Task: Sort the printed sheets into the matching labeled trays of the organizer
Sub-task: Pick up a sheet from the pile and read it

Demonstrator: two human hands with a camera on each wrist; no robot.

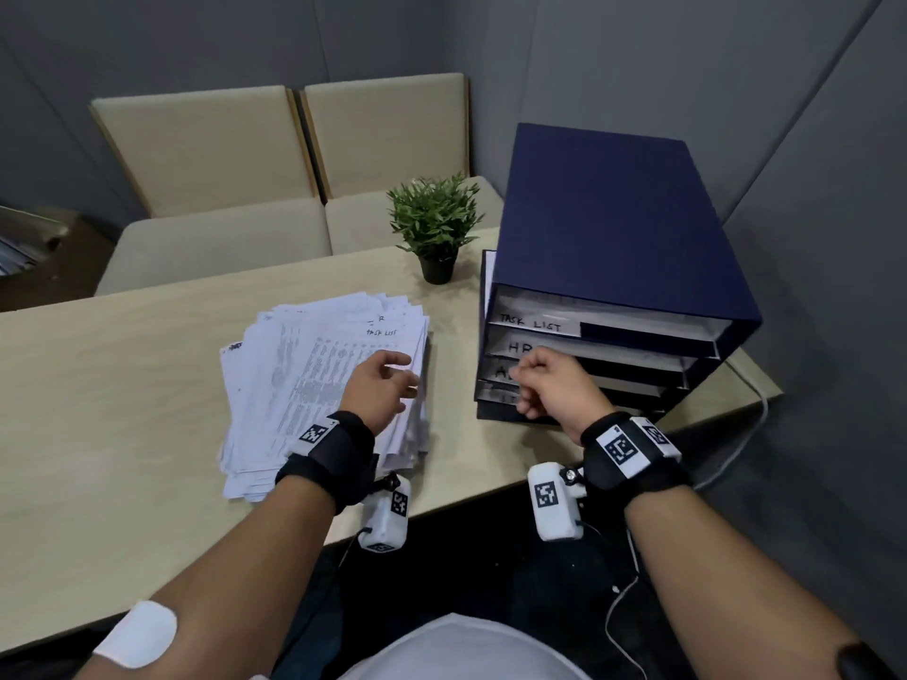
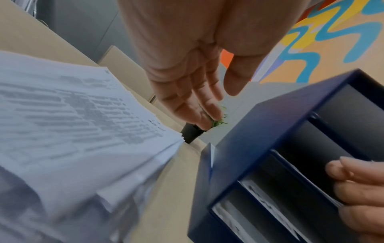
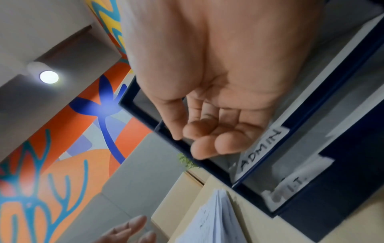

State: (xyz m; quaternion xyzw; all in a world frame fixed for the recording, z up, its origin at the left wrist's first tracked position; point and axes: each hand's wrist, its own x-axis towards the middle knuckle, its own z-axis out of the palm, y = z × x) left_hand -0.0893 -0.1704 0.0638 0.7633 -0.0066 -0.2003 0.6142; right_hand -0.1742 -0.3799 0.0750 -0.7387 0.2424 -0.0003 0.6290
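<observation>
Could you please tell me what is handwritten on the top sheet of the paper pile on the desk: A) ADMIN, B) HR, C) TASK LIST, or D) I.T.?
C: the top sheet of the paper pile carries "TASK LIST" near its far right corner, matching the organizer's top tray label.

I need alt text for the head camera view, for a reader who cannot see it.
A left hand hovers open over a stack of printed sheets, while the right hand, empty and loosely curled, is before a navy organizer with labeled trays.
</observation>
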